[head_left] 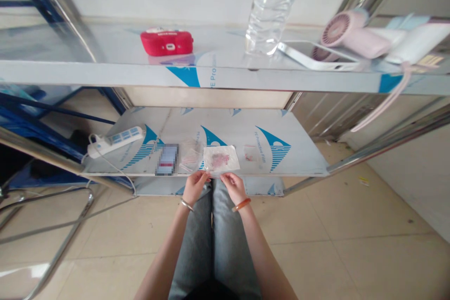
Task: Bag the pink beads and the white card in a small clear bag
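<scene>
Both hands pinch the clear bag (221, 159) of pink bits by its near edge: left hand (194, 186) at seven o'clock, right hand (234, 186) at five.

Red pouch (167, 42), water bottle (272, 7), pink hairdryer (355, 33) on top shelf; power strip (116, 140) below
</scene>
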A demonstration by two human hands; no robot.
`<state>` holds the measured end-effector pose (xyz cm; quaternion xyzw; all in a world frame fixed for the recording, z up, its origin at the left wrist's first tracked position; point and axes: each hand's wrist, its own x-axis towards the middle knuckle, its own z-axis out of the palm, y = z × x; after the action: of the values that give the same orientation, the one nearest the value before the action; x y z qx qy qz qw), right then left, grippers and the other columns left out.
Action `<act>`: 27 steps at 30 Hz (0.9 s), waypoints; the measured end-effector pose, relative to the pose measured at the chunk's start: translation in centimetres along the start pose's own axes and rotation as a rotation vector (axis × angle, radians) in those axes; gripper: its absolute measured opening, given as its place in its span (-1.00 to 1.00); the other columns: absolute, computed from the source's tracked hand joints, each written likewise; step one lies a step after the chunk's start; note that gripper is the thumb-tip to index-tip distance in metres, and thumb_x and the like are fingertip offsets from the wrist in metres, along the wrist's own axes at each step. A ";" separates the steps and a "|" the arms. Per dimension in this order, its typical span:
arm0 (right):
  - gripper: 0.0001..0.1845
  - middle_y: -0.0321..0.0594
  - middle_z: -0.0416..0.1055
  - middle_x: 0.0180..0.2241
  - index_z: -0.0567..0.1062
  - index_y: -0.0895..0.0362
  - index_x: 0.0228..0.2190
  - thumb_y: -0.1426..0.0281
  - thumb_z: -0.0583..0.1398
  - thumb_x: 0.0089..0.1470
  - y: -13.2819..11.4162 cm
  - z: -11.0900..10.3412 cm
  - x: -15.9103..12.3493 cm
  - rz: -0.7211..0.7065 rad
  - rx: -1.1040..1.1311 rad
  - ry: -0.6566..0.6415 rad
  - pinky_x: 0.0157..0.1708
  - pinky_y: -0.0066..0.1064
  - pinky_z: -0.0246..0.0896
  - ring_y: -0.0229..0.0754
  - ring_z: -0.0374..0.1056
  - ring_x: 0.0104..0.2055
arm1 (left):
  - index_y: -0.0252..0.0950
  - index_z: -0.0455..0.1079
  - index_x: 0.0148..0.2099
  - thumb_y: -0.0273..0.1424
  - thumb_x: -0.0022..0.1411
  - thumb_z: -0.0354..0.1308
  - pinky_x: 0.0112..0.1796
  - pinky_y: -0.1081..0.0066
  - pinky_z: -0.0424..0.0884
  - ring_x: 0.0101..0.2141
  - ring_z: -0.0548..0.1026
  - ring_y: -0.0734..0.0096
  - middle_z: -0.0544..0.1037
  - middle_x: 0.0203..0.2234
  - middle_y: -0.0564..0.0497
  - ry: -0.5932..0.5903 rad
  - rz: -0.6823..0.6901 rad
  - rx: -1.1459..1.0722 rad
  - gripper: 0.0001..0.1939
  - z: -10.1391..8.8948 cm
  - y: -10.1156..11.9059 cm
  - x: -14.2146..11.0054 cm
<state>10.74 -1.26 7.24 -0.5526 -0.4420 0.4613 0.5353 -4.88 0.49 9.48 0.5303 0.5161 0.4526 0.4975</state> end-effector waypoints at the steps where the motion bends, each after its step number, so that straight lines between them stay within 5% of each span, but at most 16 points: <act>1: -0.66 -0.23 0.44 -0.49 0.47 0.17 -0.52 0.11 0.23 -0.10 -0.2 -0.1 0.1 -0.007 -0.013 0.000 -0.34 -0.44 0.16 -0.25 0.30 -0.40 | -0.35 0.47 -0.41 -0.03 0.05 0.18 -0.36 0.44 0.39 -0.47 0.49 0.39 0.55 -0.55 -0.01 -0.017 -0.005 -0.014 -0.57 0.0 0.0 0.1; 8: -0.67 -0.22 0.45 -0.47 0.47 0.18 -0.51 0.13 0.22 -0.07 -0.7 -0.1 0.6 -0.038 -0.035 -0.022 -0.32 -0.43 0.18 -0.23 0.33 -0.37 | -0.35 0.47 -0.42 -0.05 0.01 0.22 -0.33 0.42 0.40 -0.45 0.48 0.40 0.55 -0.54 0.00 -0.121 -0.002 -0.023 -0.59 0.1 0.3 0.7; 15: -0.68 -0.21 0.49 -0.44 0.52 0.18 -0.49 0.15 0.26 -0.13 -0.9 0.9 0.3 0.054 0.061 -0.060 -0.38 -0.45 0.21 -0.22 0.36 -0.36 | -0.36 0.47 -0.39 -0.08 0.08 0.16 -0.32 0.41 0.39 -0.42 0.49 0.36 0.56 -0.51 -0.04 -0.096 0.068 0.042 -0.61 -0.2 0.4 0.7; 27: -0.72 -0.20 0.48 -0.45 0.49 0.17 -0.50 0.18 0.20 -0.08 -0.2 0.9 0.9 -0.042 -0.043 -0.059 -0.31 -0.43 0.24 -0.22 0.37 -0.36 | -0.35 0.47 -0.39 -0.23 0.11 0.15 -0.33 0.42 0.40 -0.43 0.49 0.37 0.56 -0.49 -0.04 -0.086 0.091 0.099 -0.73 0.6 0.2 0.8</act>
<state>10.04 -0.22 7.37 -0.5408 -0.4788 0.4563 0.5196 -4.25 1.24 9.61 0.5960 0.4917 0.4253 0.4713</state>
